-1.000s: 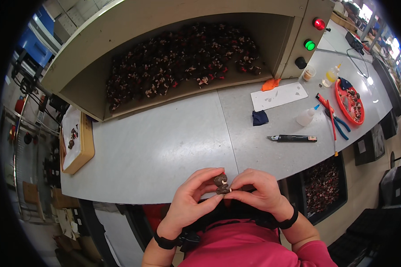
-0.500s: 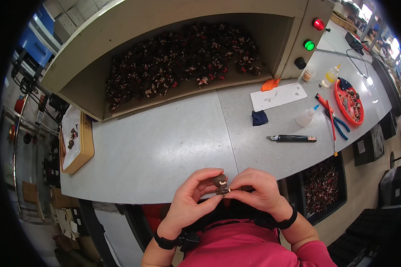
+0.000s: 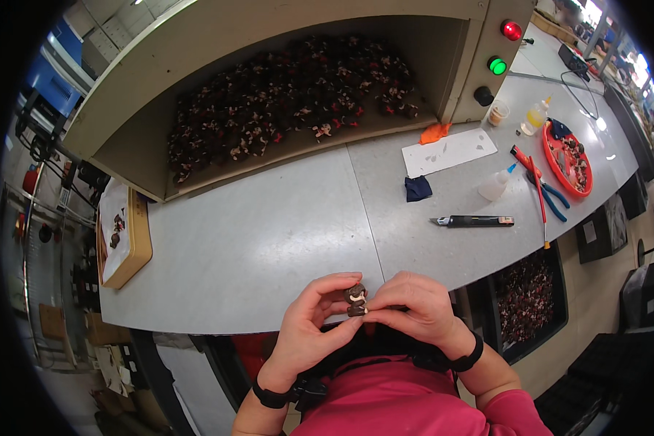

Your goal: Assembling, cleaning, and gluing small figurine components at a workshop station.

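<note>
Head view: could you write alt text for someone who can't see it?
Someone's left hand and right hand hold a small brown figurine at the near edge of a grey table. Beyond, an open cabinet holds a heap of small dark pieces; a knife and a red tray lie to the right.

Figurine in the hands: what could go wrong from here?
1. The figurine is small and held only by the fingers of the left hand and right hand, near the front edge of the table; a slip might send it to the floor.
2. The knife lies loose with its blade seemingly out; a reaching hand could get nicked.
3. The brush extends to the table edge; a bump could knock it off.
</note>
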Motion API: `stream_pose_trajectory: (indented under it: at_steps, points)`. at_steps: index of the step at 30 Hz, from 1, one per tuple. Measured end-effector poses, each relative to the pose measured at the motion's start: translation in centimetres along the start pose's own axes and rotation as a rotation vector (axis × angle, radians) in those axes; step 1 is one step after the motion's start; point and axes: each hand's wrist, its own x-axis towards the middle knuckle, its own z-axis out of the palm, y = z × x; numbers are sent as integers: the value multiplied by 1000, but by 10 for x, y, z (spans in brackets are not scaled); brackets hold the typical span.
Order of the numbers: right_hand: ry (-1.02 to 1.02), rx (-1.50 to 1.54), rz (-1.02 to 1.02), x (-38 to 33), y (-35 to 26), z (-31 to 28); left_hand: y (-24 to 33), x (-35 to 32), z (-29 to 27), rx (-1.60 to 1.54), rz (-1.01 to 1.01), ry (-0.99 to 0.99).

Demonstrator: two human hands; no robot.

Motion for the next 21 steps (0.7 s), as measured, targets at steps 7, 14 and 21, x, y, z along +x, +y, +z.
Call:
stream_pose_trajectory:
  at_steps: [7,14,21]
  points:
    - [-58,38,73,2,-4,-9,-1,-1,-1,-20,1,-8]
    - [89,-677,126,15,-6,-61,0,-5,1,-73,51,59]
    - [-35,-1091,131,6,-1,-77,-6,-7,-10,105,145,54]
